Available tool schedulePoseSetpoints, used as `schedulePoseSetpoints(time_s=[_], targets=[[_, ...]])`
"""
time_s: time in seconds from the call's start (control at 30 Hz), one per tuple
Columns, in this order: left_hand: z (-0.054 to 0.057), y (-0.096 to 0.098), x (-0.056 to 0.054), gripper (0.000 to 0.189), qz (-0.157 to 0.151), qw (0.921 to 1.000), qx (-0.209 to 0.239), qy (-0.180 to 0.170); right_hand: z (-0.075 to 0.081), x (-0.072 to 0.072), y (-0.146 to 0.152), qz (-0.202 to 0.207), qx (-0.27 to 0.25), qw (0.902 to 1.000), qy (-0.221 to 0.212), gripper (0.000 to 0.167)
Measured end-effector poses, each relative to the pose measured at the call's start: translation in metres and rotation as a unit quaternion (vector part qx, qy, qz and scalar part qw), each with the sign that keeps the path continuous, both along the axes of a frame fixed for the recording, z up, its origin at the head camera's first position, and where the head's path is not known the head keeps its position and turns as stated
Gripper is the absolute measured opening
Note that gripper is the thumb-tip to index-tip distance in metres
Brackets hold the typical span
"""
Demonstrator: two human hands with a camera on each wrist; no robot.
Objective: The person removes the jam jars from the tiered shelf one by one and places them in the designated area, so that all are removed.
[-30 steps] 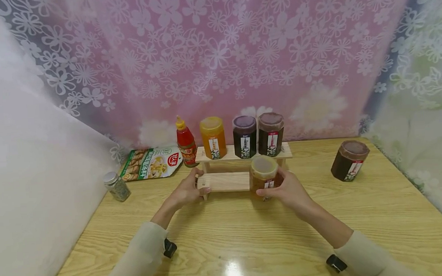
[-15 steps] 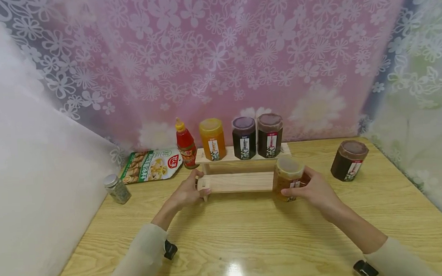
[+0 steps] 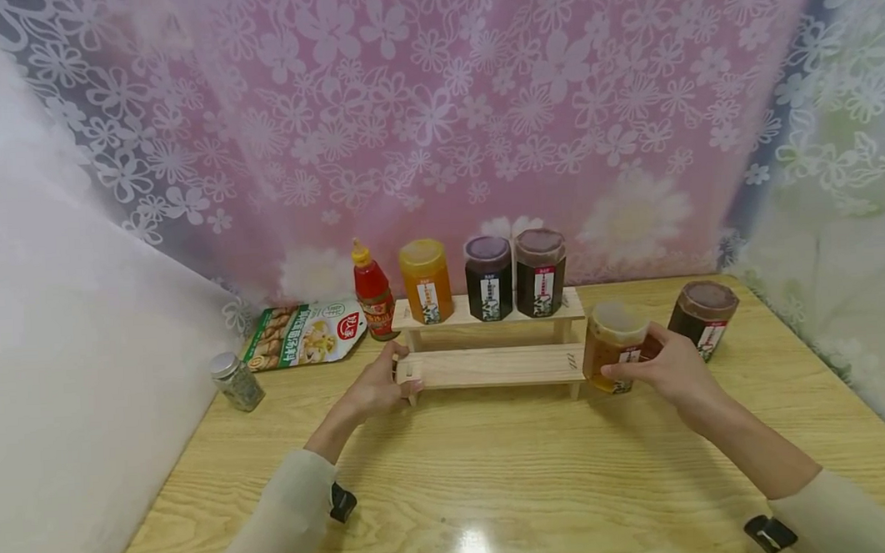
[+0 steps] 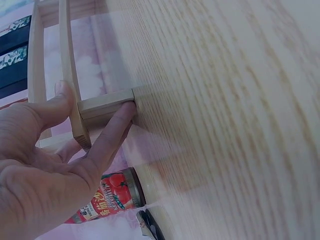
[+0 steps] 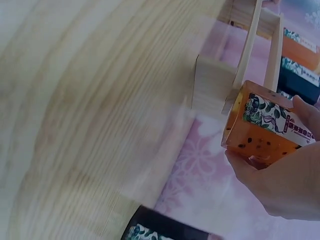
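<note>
Two hands are busy at the wooden rack point(image 3: 492, 366) on the tabletop point(image 3: 490, 466). The right hand point(image 3: 679, 381) grips an amber hexagonal jar point(image 3: 610, 349) specked with dark seeds, thumb on the front side and fingers round the right. The jar is roughly upright, just beside the right end of the lower board, and in the right wrist view looks raised off the tabletop. The left hand point(image 3: 376, 387) is clamped on that board's left end, thumb above, with fingers against the leg.

Being well filled, the jar is probably heavy for its size. Its walls look rigid and smooth, so it may slide under dry fingertips; whether glass or plastic, I cannot tell, so treat it as breakable. Opposite flat sides around mid-height seem the best hold, better than the lid. The rack itself looks light and stiff, easily nudged, so steadying it by one end makes sense.
</note>
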State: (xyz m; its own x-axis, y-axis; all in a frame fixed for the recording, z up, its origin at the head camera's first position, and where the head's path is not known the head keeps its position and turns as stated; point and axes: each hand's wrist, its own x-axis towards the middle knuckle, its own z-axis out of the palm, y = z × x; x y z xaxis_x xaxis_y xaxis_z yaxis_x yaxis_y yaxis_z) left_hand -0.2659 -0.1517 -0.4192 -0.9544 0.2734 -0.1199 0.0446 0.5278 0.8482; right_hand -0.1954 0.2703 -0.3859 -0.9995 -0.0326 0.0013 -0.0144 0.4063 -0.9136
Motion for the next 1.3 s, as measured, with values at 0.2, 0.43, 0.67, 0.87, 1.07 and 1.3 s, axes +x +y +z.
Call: schedulePoseSetpoints(time_s=[0.2,0.43,0.67,0.87,1.07,1.3], targets=[[0.0,-0.001,0.0,0.055,-0.001,1.0,-0.004,0.003,-0.003,-0.011,0.012,-0.015,-0.001,0.9999,0.003,0.088],[-0.002,-0.001,-0.002,0.054,-0.006,1.0,-0.002,0.002,-0.015,-0.022,0.03,-0.034,-0.001,0.9994,-0.006,0.094],[-0.003,-0.001,-0.002,0.054,-0.007,1.0,0.005,0.003,-0.024,-0.033,0.041,-0.056,0.002,0.9982,-0.02,0.096],[-0.003,-0.001,-0.003,0.055,-0.008,0.9999,0.007,0.002,-0.027,-0.042,0.044,-0.071,0.008,0.9971,-0.026,0.098],[-0.003,-0.001,-0.003,0.056,-0.009,0.9999,0.012,0.0,-0.031,-0.051,0.044,-0.09,0.028,0.9954,-0.021,0.092],[-0.003,-0.001,-0.003,0.056,-0.004,0.9999,0.012,-0.004,-0.031,-0.062,0.042,-0.093,0.005,0.9955,-0.017,0.09]])
